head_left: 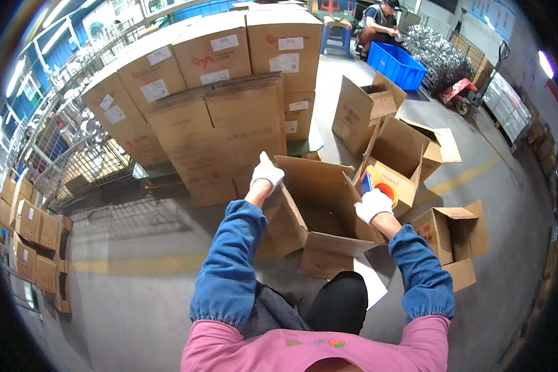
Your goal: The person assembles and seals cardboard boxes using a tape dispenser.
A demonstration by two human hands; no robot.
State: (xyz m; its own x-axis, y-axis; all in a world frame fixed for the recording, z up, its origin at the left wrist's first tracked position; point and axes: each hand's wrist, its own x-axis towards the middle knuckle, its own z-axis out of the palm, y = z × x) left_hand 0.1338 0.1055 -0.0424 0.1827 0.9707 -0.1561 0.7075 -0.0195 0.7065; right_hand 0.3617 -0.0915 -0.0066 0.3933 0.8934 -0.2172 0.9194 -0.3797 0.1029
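Note:
An open cardboard box (321, 214) stands on the floor just in front of my knees, its flaps turned outward and its inside showing. My left hand (266, 173), in a white glove, is at the box's far left corner, one finger pointing up and the others closed at the edge. On the right side of the box, my gloved right hand (373, 206) is closed round a tape dispenser (387, 191) with blue and orange parts. Its handle is mostly hidden by the glove.
Flattened cartons (229, 133) lean on stacked closed boxes (217, 46) ahead. More open boxes (398, 149) stand to the right, one (452, 235) nearer. Wire cages (93, 158) are at left. Farther off, a person (378, 25) sits by a blue crate (397, 64) and a red pallet jack (459, 93).

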